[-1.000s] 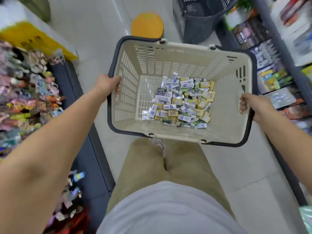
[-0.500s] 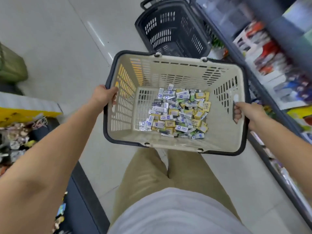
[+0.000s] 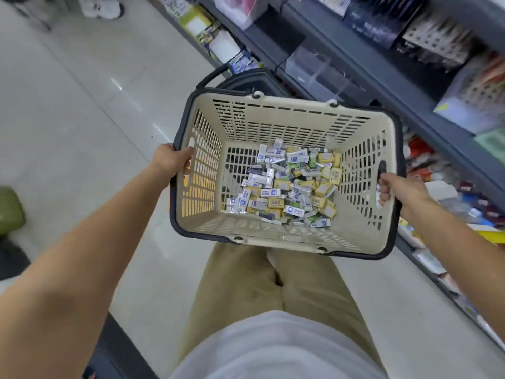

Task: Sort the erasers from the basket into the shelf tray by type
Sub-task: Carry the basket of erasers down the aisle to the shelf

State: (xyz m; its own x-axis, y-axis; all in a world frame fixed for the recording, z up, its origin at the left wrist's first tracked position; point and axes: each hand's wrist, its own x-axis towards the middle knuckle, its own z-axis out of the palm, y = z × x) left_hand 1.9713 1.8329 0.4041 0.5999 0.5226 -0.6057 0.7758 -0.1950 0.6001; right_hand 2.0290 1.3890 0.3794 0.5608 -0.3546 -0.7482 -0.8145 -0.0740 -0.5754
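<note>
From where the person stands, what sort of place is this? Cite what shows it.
Most likely a stationery shop aisle: stocked shelves run along the right, the left hand and right hand grip a cream shopping basket of packaged erasers, and a dark basket sits beyond.

A pale, glossy tiled floor (image 3: 82,119) fills the left of the aisle, with short bright streaks of reflected light (image 3: 117,84) on it. Along the right runs a dark grey metal shelving unit (image 3: 415,90), its tiers crowded with blurred, colourful packaged goods (image 3: 437,42). A dark plastic basket with a raised handle (image 3: 240,79) sits near its base. An olive-green rounded object (image 3: 9,209) shows at the left edge, and a white shoe (image 3: 102,8) at the top.
</note>
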